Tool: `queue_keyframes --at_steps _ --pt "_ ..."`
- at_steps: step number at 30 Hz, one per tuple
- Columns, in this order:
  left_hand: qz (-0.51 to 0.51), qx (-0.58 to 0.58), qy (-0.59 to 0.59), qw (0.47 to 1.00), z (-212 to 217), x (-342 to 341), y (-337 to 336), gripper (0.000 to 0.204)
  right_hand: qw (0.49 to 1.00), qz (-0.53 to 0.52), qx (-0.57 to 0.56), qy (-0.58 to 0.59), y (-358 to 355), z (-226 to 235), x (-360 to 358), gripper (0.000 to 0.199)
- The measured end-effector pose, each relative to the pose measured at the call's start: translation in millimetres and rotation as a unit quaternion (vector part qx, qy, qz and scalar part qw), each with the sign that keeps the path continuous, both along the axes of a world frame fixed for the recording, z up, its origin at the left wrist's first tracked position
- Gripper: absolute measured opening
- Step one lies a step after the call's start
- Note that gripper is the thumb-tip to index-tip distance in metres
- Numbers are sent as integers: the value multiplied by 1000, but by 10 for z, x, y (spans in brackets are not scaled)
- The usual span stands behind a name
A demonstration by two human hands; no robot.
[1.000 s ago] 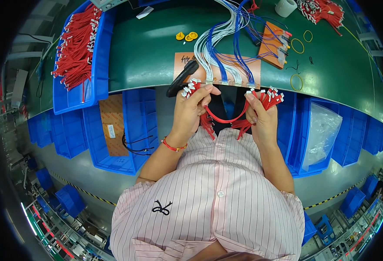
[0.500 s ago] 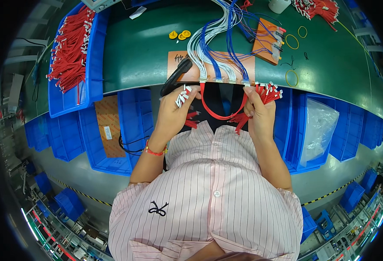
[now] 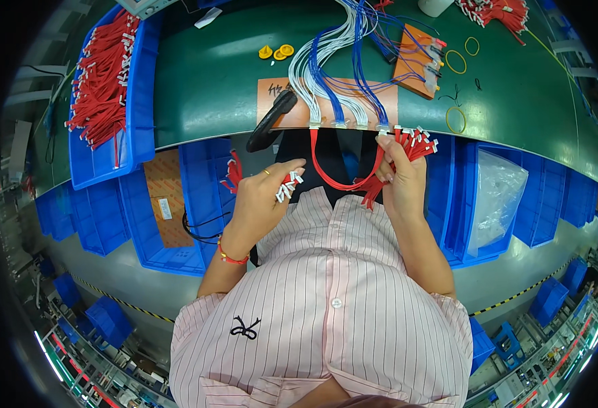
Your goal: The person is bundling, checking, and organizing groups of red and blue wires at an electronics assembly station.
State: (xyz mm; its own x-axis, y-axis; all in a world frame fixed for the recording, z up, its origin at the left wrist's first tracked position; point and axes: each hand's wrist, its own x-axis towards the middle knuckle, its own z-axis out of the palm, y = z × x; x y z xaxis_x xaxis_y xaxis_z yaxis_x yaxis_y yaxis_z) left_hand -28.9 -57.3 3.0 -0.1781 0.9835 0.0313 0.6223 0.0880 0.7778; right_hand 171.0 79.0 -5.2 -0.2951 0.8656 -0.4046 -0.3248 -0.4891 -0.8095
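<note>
My left hand (image 3: 259,204) is closed round a bunch of red cables (image 3: 233,170), whose white connectors (image 3: 288,186) stick out by the thumb. It sits below the table edge, apart from the fixture. My right hand (image 3: 405,180) grips another bunch of red cables (image 3: 416,141) with white plugs, and its thumb and finger are at the right end of a looped red cable (image 3: 336,185). Both ends of this loop meet white connectors along the edge of an orange board (image 3: 282,102). White wires (image 3: 303,81) and blue wires (image 3: 361,75) run up from these connectors.
A black handle (image 3: 271,122) lies over the board's left side. A blue bin (image 3: 146,88) of red cables stands at left. Yellow caps (image 3: 282,52), an orange block (image 3: 416,64) with wired terminals and rubber bands (image 3: 456,62) lie on the green table (image 3: 203,88). More blue bins (image 3: 448,204) sit below.
My left hand has drawn back from the fixture, down and to the left, with its red cables. My right hand stays at the loop's right end.
</note>
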Motion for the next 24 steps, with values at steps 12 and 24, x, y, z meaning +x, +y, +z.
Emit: queue_keyframes --at_steps 12,24 --pt "-6 -20 -56 998 -107 99 156 43 1000 -21 -22 2 -1 36 -25 12" --pt "17 -23 -82 996 -181 86 190 35 1000 -15 -20 -13 12 -13 -26 13"
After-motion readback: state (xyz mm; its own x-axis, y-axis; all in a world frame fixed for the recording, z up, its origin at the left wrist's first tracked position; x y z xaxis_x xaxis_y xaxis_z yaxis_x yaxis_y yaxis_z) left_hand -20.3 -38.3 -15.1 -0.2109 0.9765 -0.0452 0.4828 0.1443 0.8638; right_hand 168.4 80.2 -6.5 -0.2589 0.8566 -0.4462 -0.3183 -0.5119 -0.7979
